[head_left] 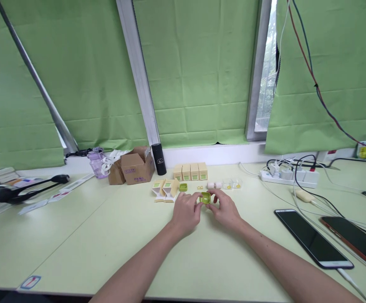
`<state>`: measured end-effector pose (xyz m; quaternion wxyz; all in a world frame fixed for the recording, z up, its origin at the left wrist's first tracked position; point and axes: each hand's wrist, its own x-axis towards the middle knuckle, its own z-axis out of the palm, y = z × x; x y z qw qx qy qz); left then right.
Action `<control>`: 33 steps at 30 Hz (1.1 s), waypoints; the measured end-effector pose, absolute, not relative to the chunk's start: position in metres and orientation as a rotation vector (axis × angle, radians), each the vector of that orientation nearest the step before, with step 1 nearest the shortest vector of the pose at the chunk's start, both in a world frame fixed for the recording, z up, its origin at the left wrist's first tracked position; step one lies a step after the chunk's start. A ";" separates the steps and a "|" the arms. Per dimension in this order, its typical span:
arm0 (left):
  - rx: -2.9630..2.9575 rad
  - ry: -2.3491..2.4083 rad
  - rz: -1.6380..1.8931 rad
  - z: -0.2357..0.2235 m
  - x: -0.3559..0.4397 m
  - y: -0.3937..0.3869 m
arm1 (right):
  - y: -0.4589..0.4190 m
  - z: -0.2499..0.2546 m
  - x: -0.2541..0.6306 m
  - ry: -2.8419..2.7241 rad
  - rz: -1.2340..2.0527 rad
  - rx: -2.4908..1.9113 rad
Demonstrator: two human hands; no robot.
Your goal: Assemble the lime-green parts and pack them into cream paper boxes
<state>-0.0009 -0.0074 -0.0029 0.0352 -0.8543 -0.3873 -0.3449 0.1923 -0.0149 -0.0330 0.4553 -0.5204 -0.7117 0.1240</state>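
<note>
Both my hands hold a small square green dish (205, 198) just above the table. My left hand (185, 211) pinches its left side between thumb and fingers. On the opposite edge, my right hand (223, 209) grips with fingertips and thumb. A second green dish (183, 187) sits just behind my left hand. Beside it stand two opened cream boxes (165, 189) with flaps spread. Tiny yellow pieces (200, 187), two pale pink cylinders (214, 185) and clear round cups (232, 184) with yellow inside lie in a row beyond the dish.
Several closed cream boxes (190, 172) line up at the back. A black bottle (159, 159), a cardboard box (136, 168) and a purple bottle (97, 164) stand back left. Headphones (28, 189) lie far left. Phones (312, 237), cables and a power strip (290, 176) occupy the right.
</note>
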 end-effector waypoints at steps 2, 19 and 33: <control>-2.598 -1.132 -1.194 0.001 -0.003 -0.007 | -0.015 -0.032 0.194 -1.731 0.300 -1.240; -2.615 -0.810 -1.491 0.002 -0.005 -0.008 | -0.028 -0.020 0.189 -1.693 0.305 -0.889; -2.610 -0.872 -1.555 0.002 -0.006 -0.008 | -0.028 -0.021 0.187 -1.606 0.371 -0.865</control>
